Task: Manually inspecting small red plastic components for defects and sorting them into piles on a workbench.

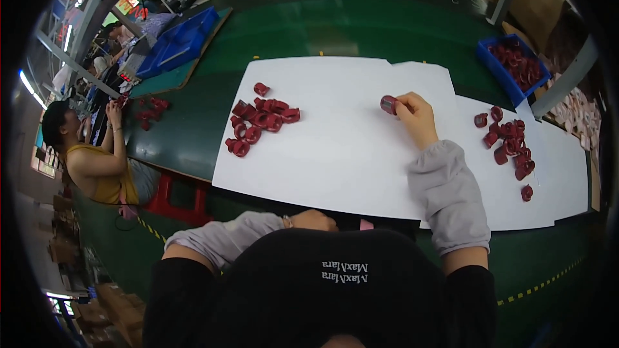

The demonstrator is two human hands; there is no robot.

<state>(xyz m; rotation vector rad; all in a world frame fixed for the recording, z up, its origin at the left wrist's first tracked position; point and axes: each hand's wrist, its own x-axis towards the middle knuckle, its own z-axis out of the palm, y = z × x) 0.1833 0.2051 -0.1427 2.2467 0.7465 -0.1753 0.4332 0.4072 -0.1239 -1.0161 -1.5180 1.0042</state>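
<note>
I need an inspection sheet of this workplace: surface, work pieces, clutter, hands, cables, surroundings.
Surface: green table covered with white sheets.
Work pieces: one red ring in the right hand; left pile of red rings; right pile of red rings.
Clutter: blue bin with more rings.
Hands: right pinches the ring; left hand at the table edge, holding nothing visible.
Cables: nothing seen.
Surroundings: a co-worker at left, blue tray.
</note>
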